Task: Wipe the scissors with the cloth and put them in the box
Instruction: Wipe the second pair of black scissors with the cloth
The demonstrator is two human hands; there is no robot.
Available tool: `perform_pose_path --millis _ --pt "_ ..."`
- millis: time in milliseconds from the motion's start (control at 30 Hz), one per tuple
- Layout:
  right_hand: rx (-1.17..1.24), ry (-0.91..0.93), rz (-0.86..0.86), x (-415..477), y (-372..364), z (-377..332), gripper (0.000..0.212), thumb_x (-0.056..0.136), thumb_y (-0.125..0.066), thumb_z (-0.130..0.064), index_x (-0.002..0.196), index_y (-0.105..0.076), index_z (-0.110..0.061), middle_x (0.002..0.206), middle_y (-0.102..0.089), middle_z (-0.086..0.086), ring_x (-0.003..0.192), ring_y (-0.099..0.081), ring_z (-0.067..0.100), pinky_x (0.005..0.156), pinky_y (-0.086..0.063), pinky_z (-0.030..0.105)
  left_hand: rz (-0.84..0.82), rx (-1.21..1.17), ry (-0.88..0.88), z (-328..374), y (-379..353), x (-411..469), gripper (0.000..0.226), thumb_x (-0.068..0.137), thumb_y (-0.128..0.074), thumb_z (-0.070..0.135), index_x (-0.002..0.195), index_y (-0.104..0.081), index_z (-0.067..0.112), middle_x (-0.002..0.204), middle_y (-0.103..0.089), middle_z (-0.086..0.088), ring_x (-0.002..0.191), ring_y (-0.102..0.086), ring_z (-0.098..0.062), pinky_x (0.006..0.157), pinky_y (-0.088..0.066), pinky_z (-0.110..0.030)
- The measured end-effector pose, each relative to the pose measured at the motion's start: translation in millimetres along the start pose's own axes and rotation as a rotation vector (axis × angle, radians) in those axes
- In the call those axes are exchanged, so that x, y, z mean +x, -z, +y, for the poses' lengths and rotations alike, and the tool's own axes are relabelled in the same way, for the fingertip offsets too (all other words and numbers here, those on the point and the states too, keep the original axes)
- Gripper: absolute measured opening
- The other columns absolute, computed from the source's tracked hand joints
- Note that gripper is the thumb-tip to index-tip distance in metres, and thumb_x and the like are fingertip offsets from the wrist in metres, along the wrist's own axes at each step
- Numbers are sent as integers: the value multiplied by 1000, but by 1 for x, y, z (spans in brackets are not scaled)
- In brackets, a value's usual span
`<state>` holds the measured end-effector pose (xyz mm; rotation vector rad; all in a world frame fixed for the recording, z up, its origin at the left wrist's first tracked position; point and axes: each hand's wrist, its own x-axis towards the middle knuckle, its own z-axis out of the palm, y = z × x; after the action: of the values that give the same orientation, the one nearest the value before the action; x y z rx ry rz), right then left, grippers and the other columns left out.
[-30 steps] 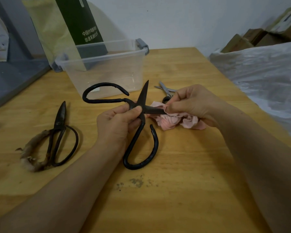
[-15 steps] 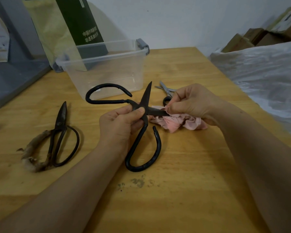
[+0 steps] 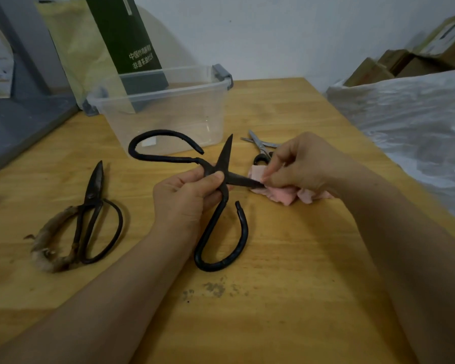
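Nearest, the bare table (image 3: 286,311) carried a patch of grey smudges (image 3: 216,288) at 6 o'clock from the hands. Above it the left hand (image 3: 184,198) pinched the scissors (image 3: 224,160) at their pivot, with the thumb on top and the fingers curled beneath. The scissors were spread wide. One blade pointed to 12 o'clock and the other to 3 o'clock, while one handle loop hung toward 6 o'clock and the other swept out to 10 o'clock. Whether the lower loop touched the table could not be told. They were outside the box (image 3: 168,119), just in front of its near wall.

At 3 o'clock from the pivot the right hand (image 3: 305,164) pinched the pink cloth (image 3: 286,195) around the tip of the sideways blade, with its fingers curled. The rest of the cloth lay bunched under that hand.

At 9 o'clock from the left hand, well apart, old scissors (image 3: 93,185) lay flat on the table. One of their handles was wrapped in frayed stuff. Small scissors (image 3: 259,144) lay just behind the right hand, partly hidden by it.

Farther off at 12 o'clock stood the clear box, open at the top. A dark green carton (image 3: 126,35) showed behind it. A grey shelf (image 3: 19,122) lay at 10 o'clock. A white plastic sheet (image 3: 405,114) lay at 2 o'clock, with cardboard boxes (image 3: 394,64) beyond it.
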<state>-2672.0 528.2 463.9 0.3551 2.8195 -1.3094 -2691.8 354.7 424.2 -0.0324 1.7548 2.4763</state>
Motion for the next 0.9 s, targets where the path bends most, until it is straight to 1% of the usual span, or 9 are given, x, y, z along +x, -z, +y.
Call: perform_pose_path --millis 67,167,300,367,533,633,733,800,900 --pt "-125 -21 74 6 2 4 14 73 -77 -9 64 -72 -17 68 -68 5 60 -61 14 58 -54 30 -5 -44 -28 4 0 0 12 82 -63 -6 77 -70 3 85 -74 -14 79 -72 -23 70 -58 -24" --pt "119 21 173 9 4 6 12 77 -75 -8 69 -72 -17 71 -68 -3 62 -63 4 52 -50 18 7 -24 -189 20 4 4 11 84 -62 -4 80 -68 4 82 -73 -8 79 -72 -21 69 -55 -23" --pt "640 53 102 10 3 0 17 80 -65 6 76 -73 -9 70 -73 0 68 -68 7 58 -54 17 30 610 -678 49 0 12 20 85 -65 9 97 -70 24 82 -71 6 78 -67 -5 72 -55 -21" --pt "828 0 25 10 3 -3 14 82 -60 6 85 -72 -1 77 -73 8 74 -69 15 63 -57 22 68 899 -882 54 -4 22 22 85 -66 10 106 -71 16 85 -71 2 79 -65 -10 77 -54 -30" --pt "1096 -140 -227 9 5 -6 38 79 -64 -34 82 -69 4 78 -70 16 67 -67 21 63 -54 27 -117 1386 -1113 37 -14 36 23 81 -66 0 102 -71 4 85 -69 -14 69 -63 -32 57 -50 -36" --pt "1042 -109 -243 8 7 -5 54 59 -75 -49 84 -70 -1 77 -70 15 68 -68 23 65 -56 29 -174 1561 -1094 28 -18 39 37 87 -60 1 123 -62 9 112 -64 -14 87 -64 -33 66 -54 -40" --pt "962 -95 -259 7 6 -3 49 55 -80 -27 92 -67 3 77 -71 15 67 -69 22 64 -56 31 -217 1616 -1103 26 -18 43 39 76 -68 -8 114 -67 3 105 -66 -19 79 -66 -38 56 -56 -43" --pt "902 -120 -252 8 3 -2 45 62 -79 -12 99 -64 10 80 -70 19 72 -68 26 76 -57 38 -191 1587 -1136 25 -16 47 41 68 -72 -12 107 -70 2 101 -68 -20 76 -67 -38 54 -57 -43" --pt "949 -160 -185 11 -1 -1 35 78 -71 -4 106 -61 14 81 -69 21 71 -66 28 78 -57 39 -103 1392 -990 29 -20 43 53 80 -64 -7 130 -56 11 129 -57 -11 113 -57 -29 92 -51 -40"
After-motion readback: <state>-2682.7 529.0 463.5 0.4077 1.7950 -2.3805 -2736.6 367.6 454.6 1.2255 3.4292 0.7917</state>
